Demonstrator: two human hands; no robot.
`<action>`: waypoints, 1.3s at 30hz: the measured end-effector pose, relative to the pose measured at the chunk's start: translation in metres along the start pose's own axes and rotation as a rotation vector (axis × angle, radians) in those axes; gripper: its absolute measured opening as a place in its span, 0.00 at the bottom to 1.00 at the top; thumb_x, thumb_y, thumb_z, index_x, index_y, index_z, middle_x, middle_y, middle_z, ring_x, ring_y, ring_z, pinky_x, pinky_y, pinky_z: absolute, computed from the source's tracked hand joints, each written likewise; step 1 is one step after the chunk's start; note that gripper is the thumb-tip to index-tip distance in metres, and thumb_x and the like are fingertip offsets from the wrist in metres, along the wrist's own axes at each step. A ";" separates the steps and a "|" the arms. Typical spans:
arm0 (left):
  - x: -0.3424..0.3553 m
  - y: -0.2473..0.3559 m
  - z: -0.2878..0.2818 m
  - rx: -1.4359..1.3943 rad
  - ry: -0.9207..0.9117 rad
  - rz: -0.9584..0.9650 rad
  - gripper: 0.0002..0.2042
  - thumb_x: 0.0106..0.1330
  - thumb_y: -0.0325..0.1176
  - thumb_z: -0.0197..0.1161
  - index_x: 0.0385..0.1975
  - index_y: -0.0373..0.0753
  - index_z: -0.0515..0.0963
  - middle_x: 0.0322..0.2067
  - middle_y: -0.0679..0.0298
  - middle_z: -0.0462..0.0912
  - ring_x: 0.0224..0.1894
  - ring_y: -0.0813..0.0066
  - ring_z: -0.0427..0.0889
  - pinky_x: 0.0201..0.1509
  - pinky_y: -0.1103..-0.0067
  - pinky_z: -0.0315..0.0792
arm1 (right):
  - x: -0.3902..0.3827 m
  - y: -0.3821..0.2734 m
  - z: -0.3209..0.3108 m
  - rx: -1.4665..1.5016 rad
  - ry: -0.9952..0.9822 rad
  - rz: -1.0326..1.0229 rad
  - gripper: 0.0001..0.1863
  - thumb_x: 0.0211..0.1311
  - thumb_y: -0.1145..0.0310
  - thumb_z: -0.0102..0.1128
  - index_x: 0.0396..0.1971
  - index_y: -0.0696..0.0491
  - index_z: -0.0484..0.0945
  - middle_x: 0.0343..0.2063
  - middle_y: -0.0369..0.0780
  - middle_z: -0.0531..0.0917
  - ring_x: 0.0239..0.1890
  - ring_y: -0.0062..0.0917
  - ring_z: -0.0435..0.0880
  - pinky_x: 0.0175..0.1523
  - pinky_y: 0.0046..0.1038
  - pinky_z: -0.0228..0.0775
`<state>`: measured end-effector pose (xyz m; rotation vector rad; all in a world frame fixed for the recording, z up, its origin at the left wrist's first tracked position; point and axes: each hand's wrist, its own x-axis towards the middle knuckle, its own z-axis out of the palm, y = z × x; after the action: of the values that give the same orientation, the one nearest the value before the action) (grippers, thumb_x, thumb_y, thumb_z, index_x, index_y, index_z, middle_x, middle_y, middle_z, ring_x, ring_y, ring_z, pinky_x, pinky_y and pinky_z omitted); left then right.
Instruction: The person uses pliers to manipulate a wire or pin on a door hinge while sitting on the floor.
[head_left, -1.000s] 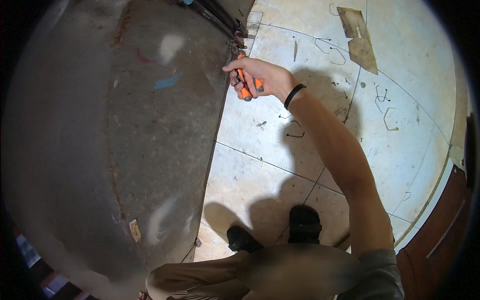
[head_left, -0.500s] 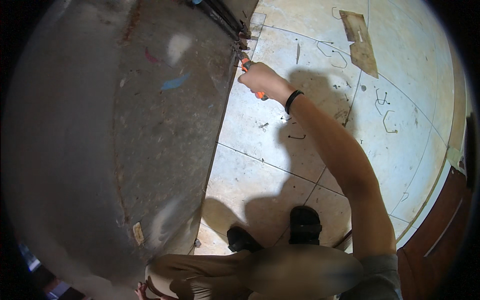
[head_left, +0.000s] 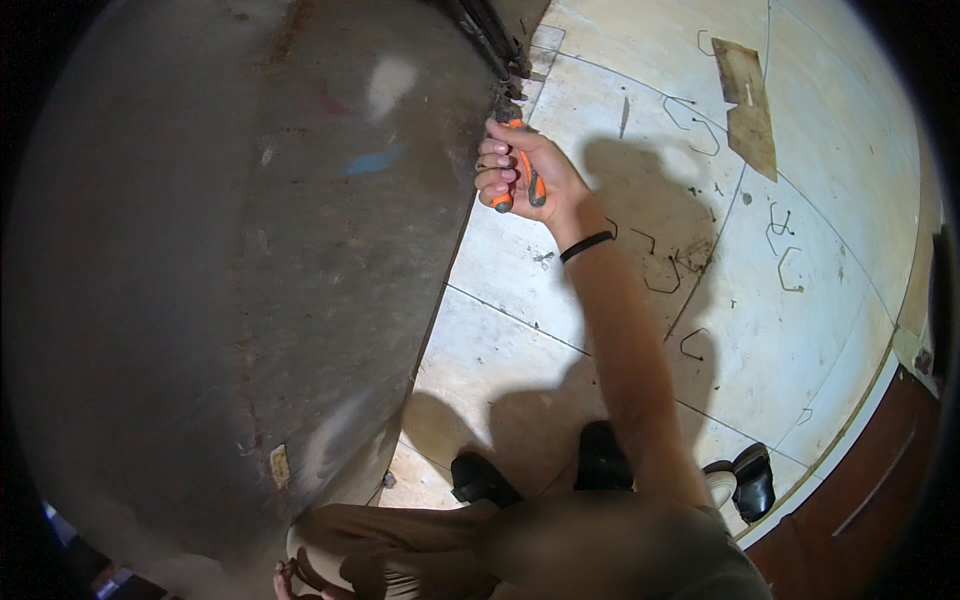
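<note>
My right hand (head_left: 525,175) is closed around pliers with orange and grey handles (head_left: 537,188), its palm side partly showing. The dark jaws of the pliers reach the lower end of some dark metal bars (head_left: 488,40), beside the edge of a large grey-brown panel (head_left: 330,250). What the jaws grip there is too small to make out. My left hand (head_left: 287,580) is low at the left by my bent knee; only a few fingers show, apart and with nothing visible in them.
Bent wire pieces (head_left: 790,270) lie scattered over the pale tiled floor (head_left: 510,370). Farther off is a torn brown strip (head_left: 748,110). A pair of shoes (head_left: 753,482) stands near the reddish-brown surface (head_left: 850,510) at the right. My feet (head_left: 603,455) are on the tiles.
My right hand has turned so that its curled fingers and both plier handles show. The forearm has swung left, uncovering bent wires and the shoes. The view has shifted slightly.
</note>
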<state>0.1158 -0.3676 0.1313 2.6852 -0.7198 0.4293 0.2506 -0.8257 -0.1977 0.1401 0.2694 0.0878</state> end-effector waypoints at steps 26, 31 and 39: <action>0.012 0.013 -0.007 0.445 -0.073 0.199 0.18 0.75 0.38 0.54 0.51 0.27 0.76 0.50 0.49 0.78 0.58 0.50 0.72 0.64 0.58 0.64 | 0.022 0.027 0.018 0.683 -0.492 -0.138 0.13 0.76 0.61 0.54 0.30 0.50 0.72 0.23 0.30 0.73 0.26 0.17 0.75 0.36 0.23 0.73; 0.013 0.014 -0.008 0.438 -0.081 0.200 0.17 0.74 0.37 0.54 0.51 0.27 0.76 0.49 0.50 0.78 0.58 0.50 0.73 0.64 0.58 0.64 | 0.025 0.029 0.014 0.691 -0.530 -0.151 0.12 0.75 0.61 0.54 0.30 0.50 0.72 0.23 0.30 0.74 0.26 0.17 0.77 0.38 0.24 0.76; 0.011 0.009 -0.010 0.398 -0.049 0.187 0.17 0.75 0.38 0.54 0.50 0.28 0.76 0.48 0.50 0.79 0.57 0.49 0.74 0.63 0.58 0.64 | 0.009 0.018 0.023 0.168 -0.091 -0.189 0.12 0.75 0.59 0.55 0.31 0.48 0.72 0.27 0.31 0.73 0.26 0.19 0.74 0.35 0.28 0.69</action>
<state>0.1179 -0.3755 0.1464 3.0160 -0.9964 0.6120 0.2642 -0.8100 -0.1752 0.2835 0.1979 -0.1288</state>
